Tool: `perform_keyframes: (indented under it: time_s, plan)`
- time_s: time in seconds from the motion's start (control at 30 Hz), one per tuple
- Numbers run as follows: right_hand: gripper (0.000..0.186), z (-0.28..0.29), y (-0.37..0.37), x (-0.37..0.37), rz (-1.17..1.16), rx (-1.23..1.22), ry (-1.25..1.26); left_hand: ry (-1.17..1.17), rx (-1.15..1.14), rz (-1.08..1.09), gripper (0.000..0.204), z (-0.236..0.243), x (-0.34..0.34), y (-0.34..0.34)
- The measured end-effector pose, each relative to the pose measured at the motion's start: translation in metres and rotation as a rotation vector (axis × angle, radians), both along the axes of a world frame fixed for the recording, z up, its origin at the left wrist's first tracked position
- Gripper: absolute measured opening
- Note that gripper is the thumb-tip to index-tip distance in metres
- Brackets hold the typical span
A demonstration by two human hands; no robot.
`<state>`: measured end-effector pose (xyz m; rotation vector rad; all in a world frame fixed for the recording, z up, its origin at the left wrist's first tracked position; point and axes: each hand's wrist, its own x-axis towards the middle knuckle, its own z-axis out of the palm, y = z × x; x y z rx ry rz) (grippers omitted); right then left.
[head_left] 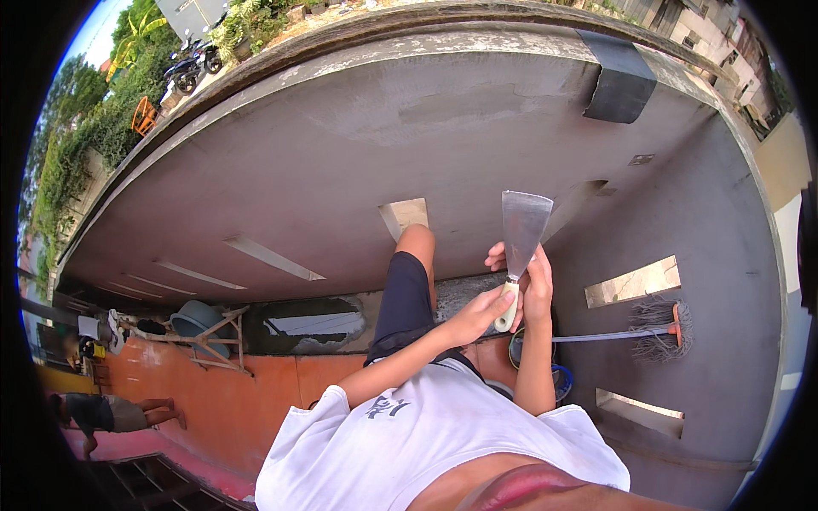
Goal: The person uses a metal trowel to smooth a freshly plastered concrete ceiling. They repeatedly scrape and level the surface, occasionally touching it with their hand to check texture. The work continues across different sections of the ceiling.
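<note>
A putty knife [527, 223] stands upright in front of me, its broad metal blade pointing up and grey smears on it. My left hand [484, 315] is closed round its pale handle. My right hand [535, 288] is at the lower blade, with fingertips showing past the blade's left edge and the rest of the fingers partly hidden behind it. Beyond the knife stands a grey plastered wall [341, 145] with a darker, damp-looking patch near its top.
Buckets [562, 383] stand partly hidden behind my right forearm. A mop [660, 330] leans at the right wall, which has slot openings. At the left are a wooden stand [209, 339] with a grey basin [200, 324] and another person [111, 413]. A dark strip [622, 81] hangs over the wall top.
</note>
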<state>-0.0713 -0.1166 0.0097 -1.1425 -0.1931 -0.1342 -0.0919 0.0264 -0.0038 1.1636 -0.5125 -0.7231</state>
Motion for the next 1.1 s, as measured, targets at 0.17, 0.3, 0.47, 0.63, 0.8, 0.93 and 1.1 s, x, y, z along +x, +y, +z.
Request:
perform_keyframes:
  time_s: [0.17,0.3,0.47,0.63,0.8,0.93,1.1]
  plan:
    - [0.060,-0.051,0.000,-0.024,0.060,0.032,-0.002,0.089,0.069,-0.170,0.062,-0.040,0.015,0.019]
    - [0.039,-0.081,0.019,-0.030,-0.195,-0.107,0.214,0.079,0.307,0.012,0.055,-0.047,0.019,0.028]
    - [0.032,-0.116,0.023,-0.027,-0.496,0.004,0.298,-0.327,0.688,-0.107,0.056,-0.056,0.044,0.042]
    - [0.034,-0.148,-0.026,-0.042,-0.599,-0.121,0.448,-0.743,0.610,0.668,0.037,0.038,0.100,0.062]
    - [0.037,-0.196,-0.069,-0.069,-0.563,-0.193,0.671,-1.557,0.760,1.338,0.054,0.105,0.155,0.081]
    - [0.035,-0.215,-0.082,-0.095,-0.640,-0.123,0.780,-1.432,0.818,1.577,0.078,0.105,0.220,0.048]
    - [0.037,-0.227,-0.087,-0.116,-0.672,0.019,0.849,-1.634,0.970,1.249,0.074,0.097,0.229,-0.043]
